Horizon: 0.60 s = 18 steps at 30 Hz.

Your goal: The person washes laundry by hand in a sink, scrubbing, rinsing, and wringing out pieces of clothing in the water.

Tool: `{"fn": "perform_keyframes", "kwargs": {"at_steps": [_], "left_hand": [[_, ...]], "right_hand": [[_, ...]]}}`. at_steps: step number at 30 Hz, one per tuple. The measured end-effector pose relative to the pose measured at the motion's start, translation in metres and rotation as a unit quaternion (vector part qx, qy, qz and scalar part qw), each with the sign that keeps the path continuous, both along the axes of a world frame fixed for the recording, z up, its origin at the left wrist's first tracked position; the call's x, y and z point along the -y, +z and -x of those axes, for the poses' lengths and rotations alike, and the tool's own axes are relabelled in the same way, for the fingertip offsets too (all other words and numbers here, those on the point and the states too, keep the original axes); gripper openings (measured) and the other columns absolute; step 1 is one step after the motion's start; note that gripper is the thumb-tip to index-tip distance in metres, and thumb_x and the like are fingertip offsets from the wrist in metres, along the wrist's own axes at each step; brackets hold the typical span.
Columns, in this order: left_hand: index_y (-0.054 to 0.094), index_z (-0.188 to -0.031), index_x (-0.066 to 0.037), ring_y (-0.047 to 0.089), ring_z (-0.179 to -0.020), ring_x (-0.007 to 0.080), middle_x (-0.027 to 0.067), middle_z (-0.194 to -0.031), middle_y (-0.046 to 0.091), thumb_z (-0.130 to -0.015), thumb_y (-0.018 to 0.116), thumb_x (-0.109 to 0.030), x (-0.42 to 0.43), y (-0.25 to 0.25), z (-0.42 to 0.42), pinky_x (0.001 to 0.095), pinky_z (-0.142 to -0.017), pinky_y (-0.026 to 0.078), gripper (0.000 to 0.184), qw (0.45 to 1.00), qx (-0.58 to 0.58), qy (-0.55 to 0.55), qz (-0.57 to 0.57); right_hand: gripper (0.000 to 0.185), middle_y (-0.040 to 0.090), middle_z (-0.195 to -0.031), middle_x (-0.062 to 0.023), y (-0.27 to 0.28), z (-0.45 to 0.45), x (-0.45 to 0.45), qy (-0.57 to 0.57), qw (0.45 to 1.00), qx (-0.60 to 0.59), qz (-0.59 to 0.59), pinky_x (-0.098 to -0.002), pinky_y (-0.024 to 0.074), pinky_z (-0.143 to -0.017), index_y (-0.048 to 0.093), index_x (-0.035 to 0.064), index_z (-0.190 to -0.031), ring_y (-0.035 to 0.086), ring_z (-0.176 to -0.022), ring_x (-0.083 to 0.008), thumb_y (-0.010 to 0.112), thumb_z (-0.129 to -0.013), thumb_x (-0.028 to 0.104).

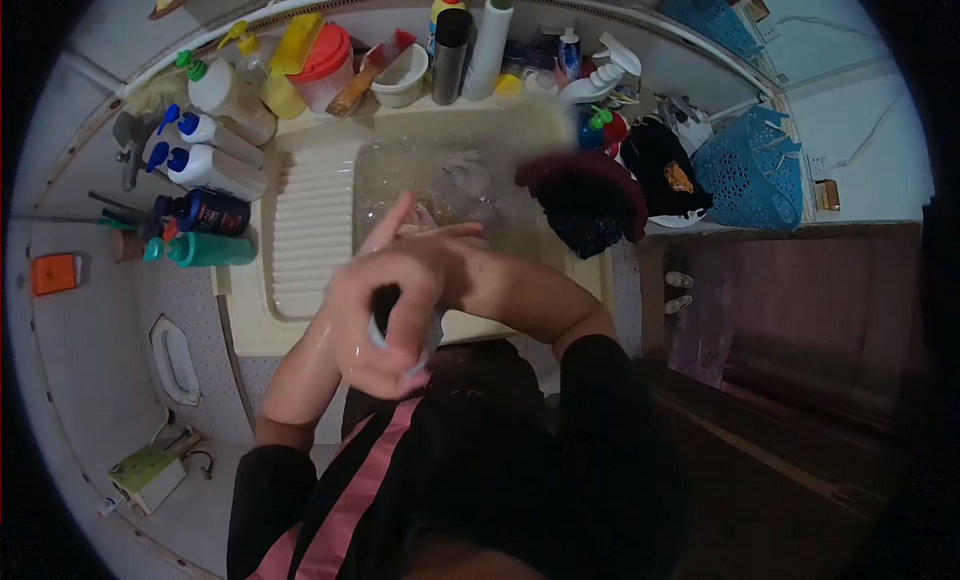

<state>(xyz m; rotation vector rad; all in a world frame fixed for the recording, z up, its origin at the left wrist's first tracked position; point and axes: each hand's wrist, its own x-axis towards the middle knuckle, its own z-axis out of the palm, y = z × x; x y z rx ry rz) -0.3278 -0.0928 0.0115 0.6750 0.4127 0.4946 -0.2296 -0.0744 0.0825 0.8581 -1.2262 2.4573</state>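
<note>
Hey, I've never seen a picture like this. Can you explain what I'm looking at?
Sure. There's no machine here, just a person's bare hands. The one picture comes from a camera worn on the head, looking down, so the view looks curved with dark corners.

Ahead is a cream sink with a ribbed washboard and water, in which something pale, perhaps cloth, lies. Pump bottles line its left side. Dark and maroon fabric lies at the right edge, near a blue perforated basket.

The forearms cross. The left hand has its fingers spread toward the water. The right hand, nearer the camera, curls around something pale, too hidden to identify.
</note>
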Motion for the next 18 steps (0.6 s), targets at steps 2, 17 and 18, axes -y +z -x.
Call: {"fn": "perform_keyframes", "kwargs": {"at_steps": [2,17,18], "left_hand": [[0.053,-0.118,0.001,0.058,-0.100,0.0175,0.0141,-0.109,0.061,-0.091,0.046,-0.036,0.003,-0.002,0.002,0.0318,-0.093,0.042,0.046,0.993,0.031,-0.111,-0.012],[0.054,-0.112,-0.003,0.061,-0.092,0.0280,0.0154,-0.102,0.060,-0.083,0.054,-0.020,-0.031,-0.073,-0.002,0.0434,-0.081,0.052,0.033,0.863,0.018,0.447,0.235],[0.056,-0.104,0.001,0.061,-0.086,0.0267,0.0162,-0.096,0.061,-0.082,0.055,-0.012,-0.033,-0.072,-0.003,0.0412,-0.080,0.052,0.026,0.854,0.035,0.478,0.204]], "right_hand": [[0.039,0.049,-0.057,-0.0088,0.006,0.021,0.011,0.165,0.986,-0.001,0.023,-0.0326,0.0434,-0.058,0.049,-0.0002,-0.060,0.053,-0.056,-0.0209,0.054,-0.089,0.025],[0.034,0.046,-0.058,-0.0053,-0.121,-0.098,-0.043,-0.674,0.604,0.140,0.402,-0.0346,0.0438,-0.053,0.046,0.0080,-0.061,0.048,-0.055,-0.0223,0.056,-0.087,0.028],[0.034,0.046,-0.058,-0.0053,-0.134,-0.092,-0.042,-0.673,0.604,0.139,0.404,-0.0346,0.0438,-0.053,0.046,0.0080,-0.061,0.048,-0.055,-0.0223,0.056,-0.087,0.028]]}}
